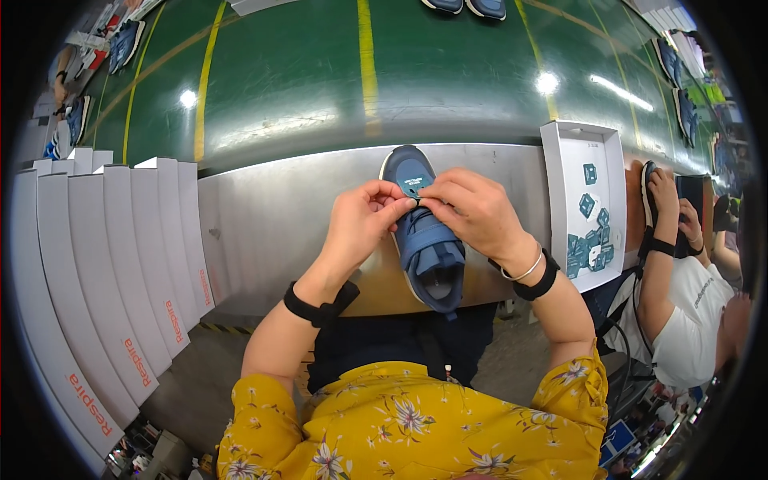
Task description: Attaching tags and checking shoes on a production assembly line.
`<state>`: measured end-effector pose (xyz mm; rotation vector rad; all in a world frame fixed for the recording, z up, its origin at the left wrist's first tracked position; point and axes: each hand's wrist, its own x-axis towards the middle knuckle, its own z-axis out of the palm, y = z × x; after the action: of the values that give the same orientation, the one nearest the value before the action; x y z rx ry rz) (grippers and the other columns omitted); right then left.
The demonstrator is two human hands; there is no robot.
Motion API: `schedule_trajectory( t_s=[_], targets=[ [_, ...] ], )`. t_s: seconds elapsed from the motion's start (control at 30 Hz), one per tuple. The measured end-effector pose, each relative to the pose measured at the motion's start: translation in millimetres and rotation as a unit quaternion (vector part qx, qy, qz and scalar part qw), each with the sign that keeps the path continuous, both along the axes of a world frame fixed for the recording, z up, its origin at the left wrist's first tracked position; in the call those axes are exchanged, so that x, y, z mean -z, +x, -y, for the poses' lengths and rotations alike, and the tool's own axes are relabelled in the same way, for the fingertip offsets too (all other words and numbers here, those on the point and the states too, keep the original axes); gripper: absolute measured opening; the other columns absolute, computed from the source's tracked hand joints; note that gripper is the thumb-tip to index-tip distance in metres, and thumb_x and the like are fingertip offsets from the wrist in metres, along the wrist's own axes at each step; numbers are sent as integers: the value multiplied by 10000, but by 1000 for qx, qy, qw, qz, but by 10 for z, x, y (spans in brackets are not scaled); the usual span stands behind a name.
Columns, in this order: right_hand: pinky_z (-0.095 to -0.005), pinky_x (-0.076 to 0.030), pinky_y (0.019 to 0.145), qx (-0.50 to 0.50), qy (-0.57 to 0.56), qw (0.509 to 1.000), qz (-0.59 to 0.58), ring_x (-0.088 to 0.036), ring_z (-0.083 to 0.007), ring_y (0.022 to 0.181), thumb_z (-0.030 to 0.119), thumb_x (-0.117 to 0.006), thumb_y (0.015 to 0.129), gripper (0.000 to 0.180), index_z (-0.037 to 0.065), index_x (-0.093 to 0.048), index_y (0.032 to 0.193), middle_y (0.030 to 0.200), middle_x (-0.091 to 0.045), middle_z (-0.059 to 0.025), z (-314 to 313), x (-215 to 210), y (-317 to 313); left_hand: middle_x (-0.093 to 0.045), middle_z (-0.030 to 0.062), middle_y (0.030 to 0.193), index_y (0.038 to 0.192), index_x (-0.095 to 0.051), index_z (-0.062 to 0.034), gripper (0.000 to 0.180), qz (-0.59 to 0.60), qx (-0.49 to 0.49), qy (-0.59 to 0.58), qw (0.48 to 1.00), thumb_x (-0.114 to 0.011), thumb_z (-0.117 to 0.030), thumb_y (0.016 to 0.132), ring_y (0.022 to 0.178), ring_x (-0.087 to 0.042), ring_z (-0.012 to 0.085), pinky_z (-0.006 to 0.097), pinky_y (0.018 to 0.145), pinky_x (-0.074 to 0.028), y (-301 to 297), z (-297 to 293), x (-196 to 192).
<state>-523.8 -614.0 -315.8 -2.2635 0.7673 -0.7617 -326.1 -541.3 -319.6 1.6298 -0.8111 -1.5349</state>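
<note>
A blue sneaker (pixel 432 240) lies on the metal bench in front of me, toe pointing away and heel opening nearest me. A small dark teal tag (pixel 413 183) with white print rests over its toe end, at the front of the lacing. From the left, my left hand (pixel 362 214) is closed in a pinch at the tag's lower edge. My right hand (pixel 477 210) pinches the same spot from the other side, its fingertips almost touching the left ones. A small dark loop shows between the fingertips; how it is fastened is hidden.
A white open box (pixel 550 200) holding several loose teal tags (pixel 590 174) stands right of the shoe on the metal bench (pixel 280 232). Stacked white shoeboxes (pixel 104 280) rise at left. Beyond lies a green belt (pixel 296 80) carrying shoes. At right, a co-worker (pixel 680 312) handles another shoe.
</note>
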Motion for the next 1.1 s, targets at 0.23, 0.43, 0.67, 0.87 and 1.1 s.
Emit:
schedule_trajectory(
  t_s=[0.23,0.43,0.67,0.87,1.1],
  targets=[
    [-374,-557,734,23,-7,1000,12,-672,-278,832,52,-759,810,130,74,-707,928,902,-681,-75,-25,42,22,-649,26,760,939,-663,-2,126,141,139,8,980,-729,-109,940,645,-574,81,251,575,-471,12,184,-131],
    [-379,-545,708,31,-8,999,17,-660,-279,808,56,-755,817,131,76,-705,936,887,-670,-74,-41,53,35,-633,148,850,1001,-545,10,94,332,43,-274,901,-629,-1,962,758,-636,284,375,683,-510,-236,-119,163],
    [-378,-540,696,33,9,999,17,-657,-277,803,50,-748,821,145,85,-709,957,866,-652,-72,-25,26,23,-611,134,916,1059,-503,-6,165,314,22,-340,886,-617,45,952,814,-626,271,375,698,-513,-288,-85,269],
    [-373,-548,703,35,-2,999,14,-663,-269,806,55,-765,798,164,101,-721,948,884,-657,-63,-35,63,21,-569,66,908,1128,-474,-36,198,88,-50,-187,977,-570,56,981,776,-563,137,287,653,-472,-263,-85,189],
    [-359,-563,693,5,-29,999,-30,-669,-244,849,49,-752,776,201,120,-731,963,895,-649,-35,-40,20,7,-557,56,988,1178,-396,-81,252,-86,-126,-150,977,-527,49,1007,739,-522,81,223,635,-474,-247,-121,286]
  ],
)
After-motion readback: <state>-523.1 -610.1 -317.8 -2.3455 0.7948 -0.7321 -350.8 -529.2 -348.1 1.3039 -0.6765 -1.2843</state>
